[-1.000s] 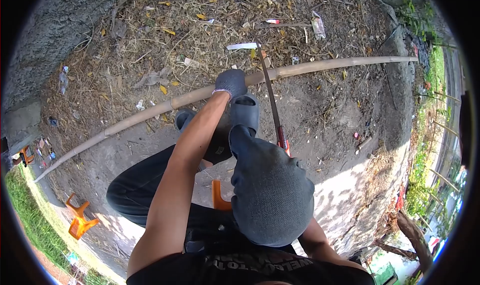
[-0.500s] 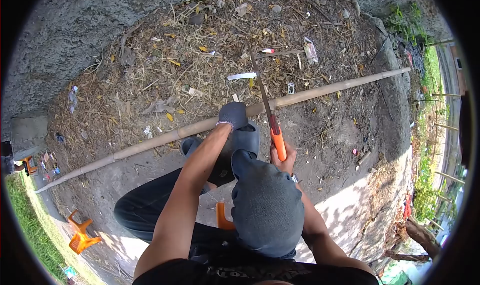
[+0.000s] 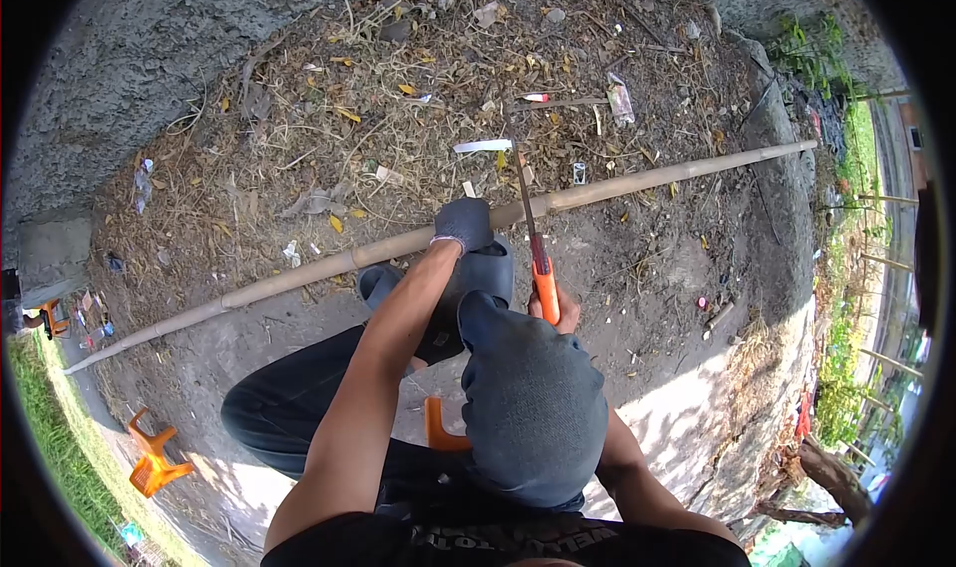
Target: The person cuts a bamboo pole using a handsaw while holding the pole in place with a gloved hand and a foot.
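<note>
A long bamboo pole (image 3: 637,181) lies slantwise across the ground in front of me. My left hand (image 3: 464,225), in a dark grey glove, is closed around it near the middle, just above my grey clog (image 3: 488,278). My bare right hand (image 3: 569,311) grips the orange handle of a handsaw (image 3: 543,278). The saw's narrow blade crosses the pole a little to the right of my left hand and points away from me. My raised knee partly hides the right hand and wrist.
Dry leaves and litter cover the soil beyond the pole, including a white strip (image 3: 483,146) and a crumpled wrapper (image 3: 620,100). A rough concrete wall (image 3: 139,89) stands at the upper left. An orange plastic chair (image 3: 154,457) is at the lower left.
The saw has been drawn back slightly towards me, its tip now nearer the pole. My left hand stays on the bamboo pole, and the view has shifted a little.
</note>
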The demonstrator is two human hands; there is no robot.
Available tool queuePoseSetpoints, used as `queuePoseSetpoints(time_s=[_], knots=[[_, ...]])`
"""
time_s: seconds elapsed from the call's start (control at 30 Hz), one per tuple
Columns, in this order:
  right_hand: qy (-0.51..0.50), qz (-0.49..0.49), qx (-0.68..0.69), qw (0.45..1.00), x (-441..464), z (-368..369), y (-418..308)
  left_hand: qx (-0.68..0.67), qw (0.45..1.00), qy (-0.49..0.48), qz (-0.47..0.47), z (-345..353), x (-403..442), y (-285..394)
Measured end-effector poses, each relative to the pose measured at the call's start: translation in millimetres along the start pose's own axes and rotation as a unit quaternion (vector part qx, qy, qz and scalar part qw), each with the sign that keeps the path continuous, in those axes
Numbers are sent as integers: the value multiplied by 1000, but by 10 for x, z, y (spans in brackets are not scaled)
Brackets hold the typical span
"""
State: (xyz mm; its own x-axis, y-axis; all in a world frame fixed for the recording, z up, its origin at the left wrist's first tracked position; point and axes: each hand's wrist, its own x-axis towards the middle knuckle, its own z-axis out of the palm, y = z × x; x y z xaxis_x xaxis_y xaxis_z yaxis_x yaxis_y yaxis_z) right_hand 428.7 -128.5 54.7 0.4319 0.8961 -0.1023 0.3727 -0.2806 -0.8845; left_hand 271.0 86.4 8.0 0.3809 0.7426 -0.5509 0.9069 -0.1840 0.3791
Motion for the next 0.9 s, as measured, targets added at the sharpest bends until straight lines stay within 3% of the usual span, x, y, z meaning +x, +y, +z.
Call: queuePoseSetpoints(time_s=[0.27,0.37,0.5,0.77,0.9], knots=[[3,50,12,999,-173,-66,64,-1,1000,-2,5,54,44,-39],[-25,27,59,998,-328,-352,-139,-1,1000,-13,1,36,57,-36],[-63,36,16,997,-576,-420,426,-1,1000,-7,-3,61,28,-26],[-92,28,17,995,-578,-338,561,13,1000,-7,7,3,48,-8],[-60,46,40,996,-701,-527,416,20,1000,-11,10,-15,10,10]])
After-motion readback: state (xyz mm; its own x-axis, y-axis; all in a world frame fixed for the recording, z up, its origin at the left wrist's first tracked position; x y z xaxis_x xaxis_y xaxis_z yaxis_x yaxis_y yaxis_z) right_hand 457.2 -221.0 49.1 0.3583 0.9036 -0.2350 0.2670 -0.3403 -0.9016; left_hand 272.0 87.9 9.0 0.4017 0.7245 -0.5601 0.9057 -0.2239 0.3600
